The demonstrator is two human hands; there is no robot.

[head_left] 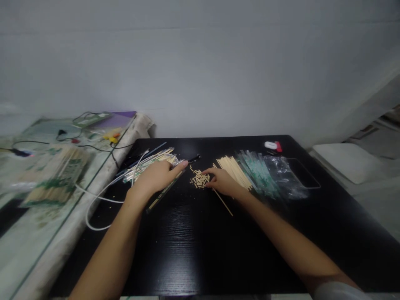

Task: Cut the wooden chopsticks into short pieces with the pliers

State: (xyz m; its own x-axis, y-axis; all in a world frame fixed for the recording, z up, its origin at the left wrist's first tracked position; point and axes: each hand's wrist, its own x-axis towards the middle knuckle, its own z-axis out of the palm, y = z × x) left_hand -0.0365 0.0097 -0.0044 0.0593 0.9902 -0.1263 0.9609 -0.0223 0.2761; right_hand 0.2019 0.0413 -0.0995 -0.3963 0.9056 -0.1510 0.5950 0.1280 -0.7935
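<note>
Head camera: a black table (200,250) carries green-printed plastic sleeves (261,173), a fan of bare wooden sticks (233,168) and a heap of short stick pieces (199,180). The right hand (223,182) is curled with its fingertips on that heap, and any grip is hidden. The left hand (158,177) lies flat, fingers outstretched, on wrapped sticks (146,164) beside a white cable (86,214).

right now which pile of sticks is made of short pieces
The small pile at the right hand; the pile beyond that hand holds long sticks.

The table (200,250) is black with fine grain; sticks (233,168) pale beige; wrappers (259,173) clear with green print.
</note>
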